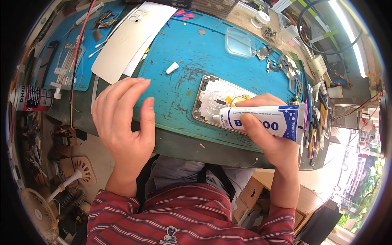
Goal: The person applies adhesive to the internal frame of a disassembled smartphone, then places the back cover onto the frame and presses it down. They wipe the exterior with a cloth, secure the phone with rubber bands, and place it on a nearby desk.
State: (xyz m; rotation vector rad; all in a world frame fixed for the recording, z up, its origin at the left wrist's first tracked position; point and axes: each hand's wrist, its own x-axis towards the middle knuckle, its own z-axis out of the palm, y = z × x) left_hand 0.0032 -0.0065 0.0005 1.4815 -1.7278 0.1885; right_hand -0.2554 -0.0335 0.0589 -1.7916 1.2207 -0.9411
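Observation:
My right hand (271,141) is wrapped round a white and blue glue tube (281,116), its thumb pressing on the near side. The tube lies nearly level, its narrow nozzle pointing left over an opened phone housing (203,100). White lines curve across the inside of the housing, and a round, gold-coloured coil part (241,99) shows in it; the tube and my fingers hide its right end. My left hand (122,116) hovers near the mat's left edge, holding nothing, thumb apart from the fingers. A small white cap (172,67) lies on the mat between the hands.
Under the phone housing is a scratched blue mat (183,45). A cream phone back panel (120,45) stands out at far left, near cotton swabs (96,49). A clear plastic box (240,42) sits at the back. Tools (316,122) crowd the right edge; a spray can (32,98) is far left.

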